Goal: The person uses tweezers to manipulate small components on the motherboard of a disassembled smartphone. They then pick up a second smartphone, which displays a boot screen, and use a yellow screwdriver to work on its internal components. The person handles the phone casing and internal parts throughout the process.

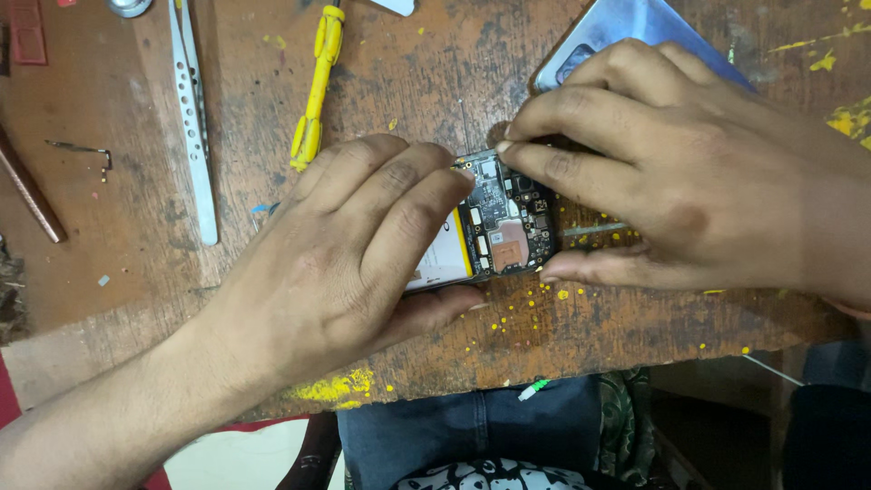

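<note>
The left hand (pixel 349 263) has its fingers (pixel 426 195) clamped on an opened phone (pixel 494 227), thumb under the near edge, fingertips pressing its top. The right hand (pixel 671 181) closes on the phone's other end, fingertips (pixel 513 150) touching the upper corner of the exposed circuit board and thumb along the lower edge. The phone lies on the worn wooden desk (pixel 435 73) (speckled with yellow paint). Behind the right hand lies a blue back cover (pixel 626 23). Further left lie a yellow tool (pixel 315 91) and metal tweezers (pixel 193 118).

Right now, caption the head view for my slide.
Both hands, left hand and right hand, grip an opened phone on a worn wooden table.
</note>
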